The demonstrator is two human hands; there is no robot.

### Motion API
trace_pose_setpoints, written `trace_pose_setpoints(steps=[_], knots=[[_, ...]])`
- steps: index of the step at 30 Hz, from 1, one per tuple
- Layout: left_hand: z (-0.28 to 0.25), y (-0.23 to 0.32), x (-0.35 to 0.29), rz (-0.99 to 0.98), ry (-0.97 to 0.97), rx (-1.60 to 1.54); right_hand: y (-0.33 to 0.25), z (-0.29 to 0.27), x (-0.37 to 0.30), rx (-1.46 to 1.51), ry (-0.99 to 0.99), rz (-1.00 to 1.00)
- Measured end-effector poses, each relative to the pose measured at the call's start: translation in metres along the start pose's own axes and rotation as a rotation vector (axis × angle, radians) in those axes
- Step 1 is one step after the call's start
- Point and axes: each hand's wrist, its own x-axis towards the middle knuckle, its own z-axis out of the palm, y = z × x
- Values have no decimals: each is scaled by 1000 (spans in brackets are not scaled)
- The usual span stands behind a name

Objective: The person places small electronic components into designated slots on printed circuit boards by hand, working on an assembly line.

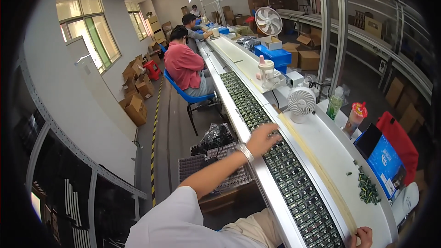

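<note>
Rows of small green circuit boards [294, 179] lie packed along the dark belt of a long conveyor line. My left hand [262, 139], with a silver band at the wrist, reaches over the boards near the middle. Its fingers are apart and slightly curled, and nothing shows in them. At the lower right my right hand [363, 237] is closed by the near end of a pale yellow strip [321, 170] that runs beside the belt. Whatever its fingers may pinch is hidden. Right of the strip, on the white worktop [337, 154], lies a heap of small green cylindrical parts [367, 188].
A small white fan [301, 102], a green bottle [336, 103] and a drink cup [356, 118] stand beyond my right hand. A blue box [385, 158] sits at the worktop's outer edge. Farther left a person in red [183, 66] sits on a blue chair [177, 87].
</note>
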Motion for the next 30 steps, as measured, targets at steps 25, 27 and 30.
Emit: trace_pose_setpoints(steps=[25, 27, 30], knots=[[-6, -67, -24, 12, -106, 442, -128, -32, -12, 339, -144, 365], [-9, -49, -35, 46, -122, 459, -117, -26, -23, 336, -110, 366], [-6, -27, -57, 85, -141, 457, -111, -29, -37, 315, -74, 375]])
